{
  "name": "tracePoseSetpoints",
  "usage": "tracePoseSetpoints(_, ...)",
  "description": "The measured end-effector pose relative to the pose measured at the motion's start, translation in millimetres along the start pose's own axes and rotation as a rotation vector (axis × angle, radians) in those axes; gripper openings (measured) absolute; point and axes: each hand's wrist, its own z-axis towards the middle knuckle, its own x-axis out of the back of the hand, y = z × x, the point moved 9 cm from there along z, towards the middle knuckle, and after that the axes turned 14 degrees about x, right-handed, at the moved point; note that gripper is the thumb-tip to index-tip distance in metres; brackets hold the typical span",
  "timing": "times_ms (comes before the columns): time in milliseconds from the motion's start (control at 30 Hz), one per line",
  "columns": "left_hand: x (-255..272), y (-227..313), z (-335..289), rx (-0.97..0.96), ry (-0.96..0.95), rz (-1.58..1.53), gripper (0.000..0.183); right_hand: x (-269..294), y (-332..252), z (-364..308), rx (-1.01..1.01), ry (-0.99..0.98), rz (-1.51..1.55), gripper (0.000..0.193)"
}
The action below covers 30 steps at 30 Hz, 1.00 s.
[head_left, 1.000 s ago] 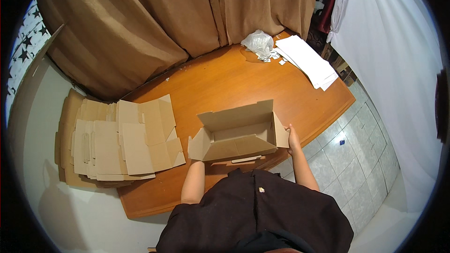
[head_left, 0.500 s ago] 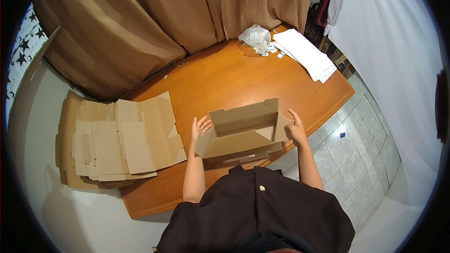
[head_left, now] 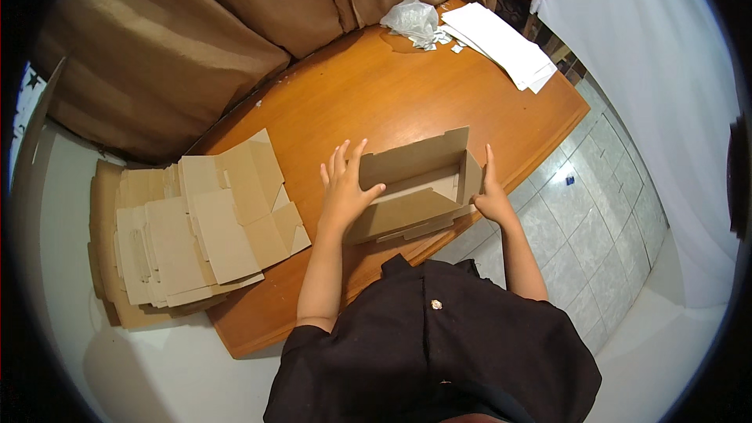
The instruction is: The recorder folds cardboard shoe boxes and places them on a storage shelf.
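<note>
An open-topped cardboard box [head_left: 403,218] sits before me near the table's front edge, its long walls upright and its inside visible. Over its left end is my left hand [head_left: 348,190], open, fingers spread and thumb reaching across the rim; it hides that end. Against the outside of the right end flap [head_left: 471,176] rests my right hand [head_left: 493,200], index finger stretched upward and thumb by the flap's lower edge. Its other fingers are partly hidden. Under the box's near side, flat cardboard edges [head_left: 427,227] stick out.
Several flattened cardboard blanks [head_left: 180,239] lie piled on the left of the wooden table [head_left: 337,102]. At the far end are a clear plastic bag [head_left: 413,22], small white pieces [head_left: 457,48] and white sheets [head_left: 501,43]. Brown curtain [head_left: 204,23] hangs behind; tiled floor [head_left: 580,227] lies to the right.
My left hand has moved from outside the box's left end to over its rim, fingers spread. The right end flap now stands more upright, with my right hand along it. The view has shifted slightly.
</note>
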Motion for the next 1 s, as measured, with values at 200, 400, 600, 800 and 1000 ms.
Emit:
tracePoseSetpoints(200, -37, -12, 43, -0.033, -0.208, 0.196, 0.043, 11, 5, -10, -0.097, -0.050, -0.049, 0.095)
tracePoseSetpoints(400, -42, 5, 62, -0.057, -0.101, -0.013, 0.012, 33, 2, 2, 0.000, 0.068, -0.166, 0.089)
tracePoseSetpoints(600, -48, 35, 101, -0.024, 0.019, -0.078, 0.012, 70, 25, 50, 0.043, 0.125, -0.147, 0.082)
tracePoseSetpoints(800, -70, 79, 144, 0.049, 0.102, -0.080, 0.012, 112, 51, 107, 0.164, 0.109, -0.153, 0.080)
tracePoseSetpoints(1000, -103, 104, 166, 0.102, 0.157, 0.027, 0.021, 141, 90, 142, 0.218, 0.050, -0.184, 0.078)
